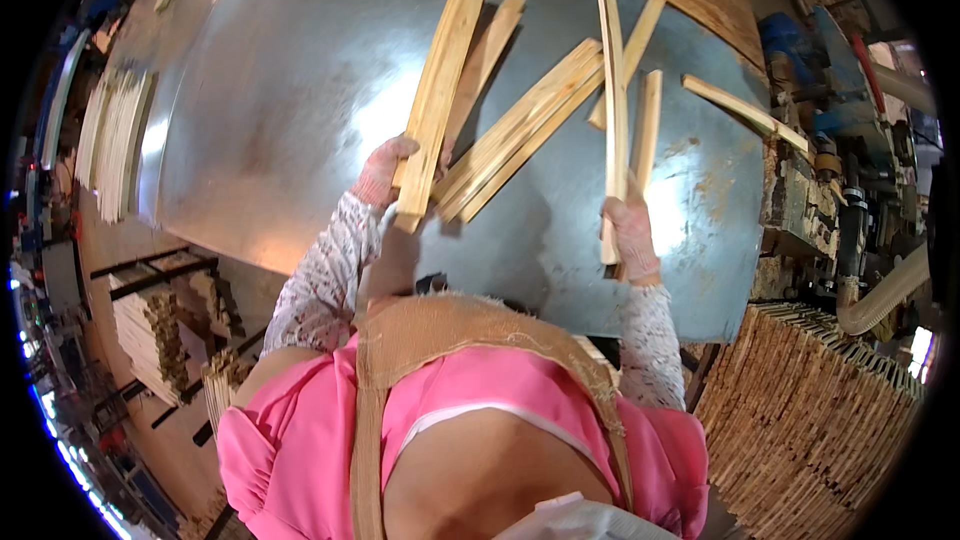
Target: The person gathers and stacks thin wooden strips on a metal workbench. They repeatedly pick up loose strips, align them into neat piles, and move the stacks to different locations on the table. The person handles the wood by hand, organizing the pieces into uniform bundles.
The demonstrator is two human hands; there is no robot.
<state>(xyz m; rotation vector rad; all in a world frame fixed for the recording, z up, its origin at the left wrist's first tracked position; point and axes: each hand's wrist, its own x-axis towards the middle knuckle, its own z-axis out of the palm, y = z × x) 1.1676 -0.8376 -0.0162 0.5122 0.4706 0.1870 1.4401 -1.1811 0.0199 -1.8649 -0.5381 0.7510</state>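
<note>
A narrow wooden slat [613,105] is gripped near its lower end by the closed right hand [631,232], a broad slat [443,92] by the closed left hand [381,172]; between them, other slats [518,120] are laid on the metal bench [270,120].

One left hand [378,172] and one right hand [632,230] are seen, with one metal-topped table [270,120]. At least seven loose wooden strips [443,90] can be counted, their exact number being obscured by overlaps. One brown apron [440,325] is worn.

Pale yellow wood strips [445,85], grey tabletop [270,100], pink shirt [290,440], white speckled sleeves [322,270]
</note>
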